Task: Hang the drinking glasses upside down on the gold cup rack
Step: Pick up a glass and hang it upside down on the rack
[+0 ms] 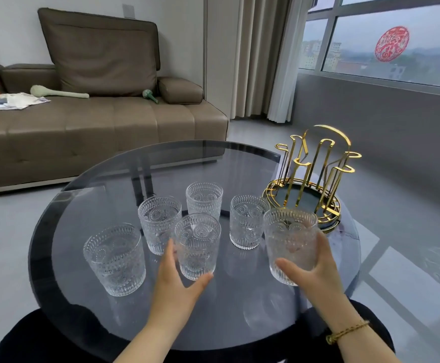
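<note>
1. A person seated at a round smoked-glass bench (88, 271) reaches with both bare hands among six embossed drinking glasses, all standing mouth-up at the centre of the frame.

2. The right hand (316, 268), at lower right, is wrapped around the rightmost glass (291, 239): thumb across the near wall, fingers curled behind it. Whether that glass is clear of the bench or resting on it cannot be told.

3. The left hand (177, 281), at lower centre, is spread open and cups the base of the front middle glass (197, 244), fingers along its left side and thumb below; it appears to touch but has not closed.

4. The gold cup rack (316, 169) stands at the right edge of the bench, upper right of the held glass and just behind it. Its upright prongs carry no glasses.

5. The relation that matters: the rack lies up and slightly right of the right hand, the nearer of the two, while the glass's long axis is vertical with its mouth up. By this reckoning the glass needs a full inversion before its mouth can drop over a prong.

6. Four more glasses wait on the bench: one far left (114, 258), two at the back (159, 221) (204, 199), one beside the rack (247, 221).
</note>
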